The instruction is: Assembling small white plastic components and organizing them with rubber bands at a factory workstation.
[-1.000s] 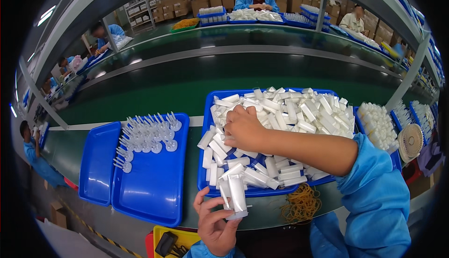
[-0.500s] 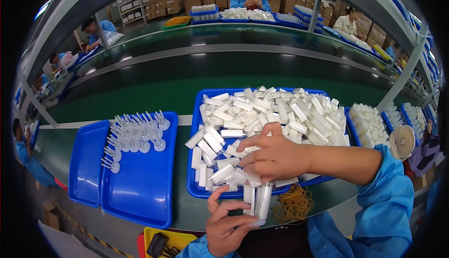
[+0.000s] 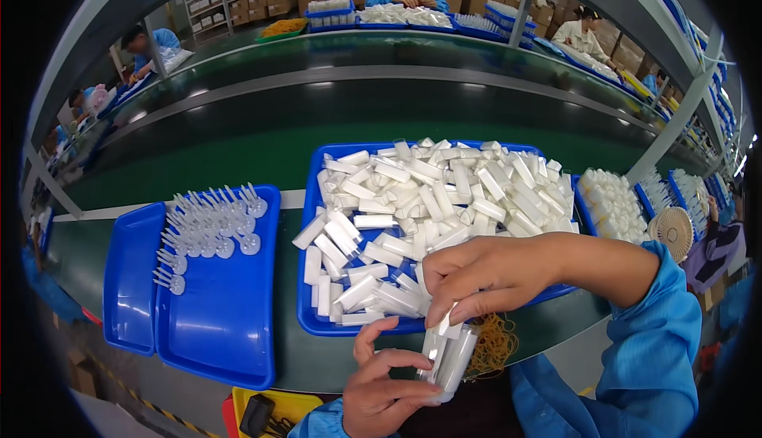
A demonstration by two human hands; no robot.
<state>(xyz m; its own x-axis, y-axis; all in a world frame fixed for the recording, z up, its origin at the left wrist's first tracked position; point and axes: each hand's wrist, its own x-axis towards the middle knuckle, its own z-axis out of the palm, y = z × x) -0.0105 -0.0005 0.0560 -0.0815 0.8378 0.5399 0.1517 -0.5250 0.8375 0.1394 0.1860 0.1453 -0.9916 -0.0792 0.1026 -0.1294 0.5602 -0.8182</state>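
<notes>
Below the large tray, my left hand (image 3: 389,382) holds a couple of clear plastic tubes (image 3: 458,358) side by side, with the fingers wrapped round their lower part. My right hand (image 3: 496,275) comes in from the right and pinches a white piece (image 3: 441,328) at the upper end of the tubes. Whether that piece sits inside a tube or against it, I cannot tell. Behind my hands, a heap of white pieces in clear plastic (image 3: 444,192) fills most of the blue tray (image 3: 305,311).
On the left, a shallow blue tray (image 3: 214,335) holds clear stemmed parts with round bases (image 3: 208,223), beside another blue tray (image 3: 131,295). Orange rubber bands (image 3: 494,344) lie right of my hands. A small fan (image 3: 671,233) stands far right. A green conveyor (image 3: 262,144) runs behind.
My right hand has moved from over the heap down to the top of the tubes and now pinches a white piece there. My left hand keeps hold of the tubes. The view has shifted slightly.
</notes>
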